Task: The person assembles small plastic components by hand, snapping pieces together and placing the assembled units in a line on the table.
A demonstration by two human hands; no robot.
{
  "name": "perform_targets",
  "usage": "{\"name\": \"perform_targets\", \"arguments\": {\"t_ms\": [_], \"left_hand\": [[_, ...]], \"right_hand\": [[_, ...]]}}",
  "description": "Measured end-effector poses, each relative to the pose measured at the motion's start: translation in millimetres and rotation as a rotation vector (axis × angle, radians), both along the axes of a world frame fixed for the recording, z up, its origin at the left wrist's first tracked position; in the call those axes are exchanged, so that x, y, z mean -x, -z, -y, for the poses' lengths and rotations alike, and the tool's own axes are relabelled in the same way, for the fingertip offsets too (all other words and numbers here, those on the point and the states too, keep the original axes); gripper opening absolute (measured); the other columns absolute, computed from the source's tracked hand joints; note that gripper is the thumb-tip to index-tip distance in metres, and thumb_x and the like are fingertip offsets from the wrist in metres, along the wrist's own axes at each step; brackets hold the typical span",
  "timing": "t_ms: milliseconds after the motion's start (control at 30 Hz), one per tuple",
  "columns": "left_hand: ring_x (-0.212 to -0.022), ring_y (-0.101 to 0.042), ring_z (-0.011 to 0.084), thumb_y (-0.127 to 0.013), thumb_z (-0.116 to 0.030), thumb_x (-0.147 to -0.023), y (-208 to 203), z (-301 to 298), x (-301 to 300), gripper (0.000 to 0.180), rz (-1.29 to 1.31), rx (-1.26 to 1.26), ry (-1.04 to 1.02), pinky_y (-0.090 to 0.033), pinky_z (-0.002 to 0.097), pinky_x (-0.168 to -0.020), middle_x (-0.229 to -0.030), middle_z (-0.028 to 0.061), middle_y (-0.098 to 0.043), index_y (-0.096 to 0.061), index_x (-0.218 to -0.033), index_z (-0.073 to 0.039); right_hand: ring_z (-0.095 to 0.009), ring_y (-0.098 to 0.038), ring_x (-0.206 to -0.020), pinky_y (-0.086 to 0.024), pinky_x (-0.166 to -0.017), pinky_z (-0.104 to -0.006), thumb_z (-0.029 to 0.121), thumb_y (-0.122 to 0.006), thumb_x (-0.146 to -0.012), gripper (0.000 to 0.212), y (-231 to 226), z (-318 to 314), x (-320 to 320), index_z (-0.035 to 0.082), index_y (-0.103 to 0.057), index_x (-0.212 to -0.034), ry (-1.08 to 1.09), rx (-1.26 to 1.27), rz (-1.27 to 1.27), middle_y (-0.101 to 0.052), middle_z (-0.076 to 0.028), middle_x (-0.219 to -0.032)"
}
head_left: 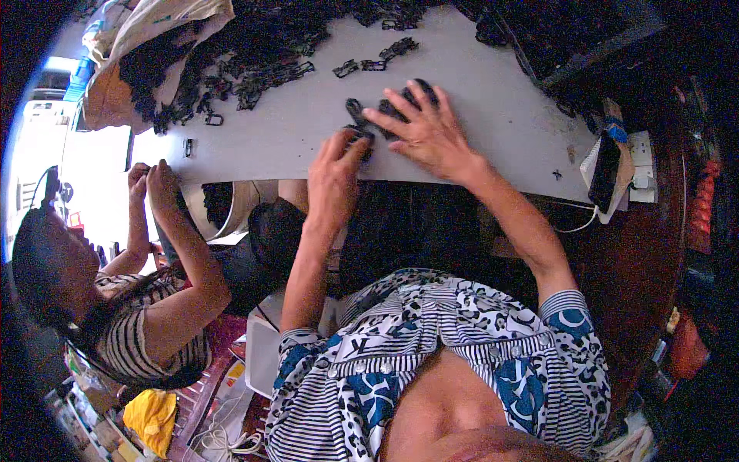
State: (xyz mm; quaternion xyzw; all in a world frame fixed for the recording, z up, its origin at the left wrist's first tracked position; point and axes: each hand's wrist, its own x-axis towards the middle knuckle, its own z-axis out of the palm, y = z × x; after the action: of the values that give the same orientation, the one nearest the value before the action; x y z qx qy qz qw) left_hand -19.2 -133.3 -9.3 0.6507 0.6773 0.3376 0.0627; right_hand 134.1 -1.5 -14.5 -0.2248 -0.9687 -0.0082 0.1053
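Note:
On the pale table [493, 100], my left hand [332, 177] is closed, thumb and fingers pinched on a small black plastic part [360, 132] near the front edge. My right hand [433, 138] lies flat with fingers spread over several black parts [391, 110], some of them half hidden under the fingers. Between the two hands rests a rounded black part [355, 109]. Farther back, a short row of black frame-shaped parts [373, 65] lies loose. Details of the pieces under my fingers are too dark to make out.
A large heap of black parts [254, 46] covers the far left of the table. At the far right stands a dark crate [600, 54]. A white power strip [641, 165] with a cable sits by the right edge. On my left, a co-worker's hands [158, 183] work near a pale bucket [245, 208].

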Motion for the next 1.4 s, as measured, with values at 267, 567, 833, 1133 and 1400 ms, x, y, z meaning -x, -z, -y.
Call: {"name": "perform_targets", "arguments": {"t_ms": [267, 567, 833, 1133, 1400], "left_hand": [[-0.097, -0.059, 0.0345, -0.055, 0.012, -0.068, 15.7, -2.9, 80.3, 0.034, 0.023, -0.061, -0.222, -0.049, 0.038, -0.081, -0.106, 0.0145, -0.058, -0.063, -0.098, -0.004], [-0.099, -0.058, 0.0328, -0.057, 0.006, -0.066, 3.4, -17.7, 108.2, 0.038, -0.138, -0.106, -0.371, -0.048, 0.0374, -0.082, -0.107, 0.0128, -0.059, -0.065, -0.102, -0.007], [-0.109, -0.05, 0.0341, -0.061, 0.004, -0.075, -9.4, -64.0, 15.6, 0.039, 0.02, -0.139, -0.147, -0.044, 0.0415, -0.092, -0.116, 0.0154, -0.054, -0.06, -0.112, -0.007], [-0.117, -0.043, 0.04, -0.059, -0.01, -0.081, 27.3, -128.1, -7.8, 0.046, -0.138, -0.119, 0.022, -0.032, 0.0483, -0.1, -0.123, 0.0196, -0.048, -0.053, -0.126, -0.012], [-0.108, -0.047, 0.0345, -0.071, -0.002, -0.067, 8.3, -100.4, -12.5, 0.037, 0.047, -0.097, 0.106, -0.039, 0.0434, -0.091, -0.115, 0.015, -0.054, -0.061, -0.103, -0.007]], "right_hand": [[-0.044, -0.025, -0.133, -0.017, -0.104, -0.0675, 0.043, -0.056, -0.086, 0.06, 18.5, 16.4, 105.3, 0.033, -0.035, -0.141, 0.005, 0.029, -0.133, -0.034, -0.014, -0.144], [-0.037, -0.031, -0.131, -0.017, -0.104, -0.0631, 0.047, -0.052, -0.088, 0.055, 4.3, -5.5, 114.9, 0.03, -0.039, -0.139, -0.003, 0.029, -0.214, -0.036, -0.014, -0.143], [-0.035, -0.044, -0.122, -0.036, -0.101, -0.0479, 0.039, -0.058, -0.085, 0.04, -1.9, -131.6, 47.7, 0.014, -0.062, -0.117, 0.149, -0.107, -0.436, -0.052, -0.015, -0.13], [-0.032, -0.032, -0.133, -0.033, -0.103, -0.05, 0.041, -0.053, -0.089, 0.045, 14.4, -172.7, 50.1, 0.025, -0.051, -0.131, 0.108, -0.05, -0.124, -0.042, -0.008, -0.141], [-0.032, -0.043, -0.125, -0.035, -0.103, -0.0464, 0.029, -0.059, -0.087, 0.038, -6.2, -127.2, -29.9, 0.024, -0.057, -0.125, -0.177, 0.112, -0.202, -0.05, -0.007, -0.134]]}}
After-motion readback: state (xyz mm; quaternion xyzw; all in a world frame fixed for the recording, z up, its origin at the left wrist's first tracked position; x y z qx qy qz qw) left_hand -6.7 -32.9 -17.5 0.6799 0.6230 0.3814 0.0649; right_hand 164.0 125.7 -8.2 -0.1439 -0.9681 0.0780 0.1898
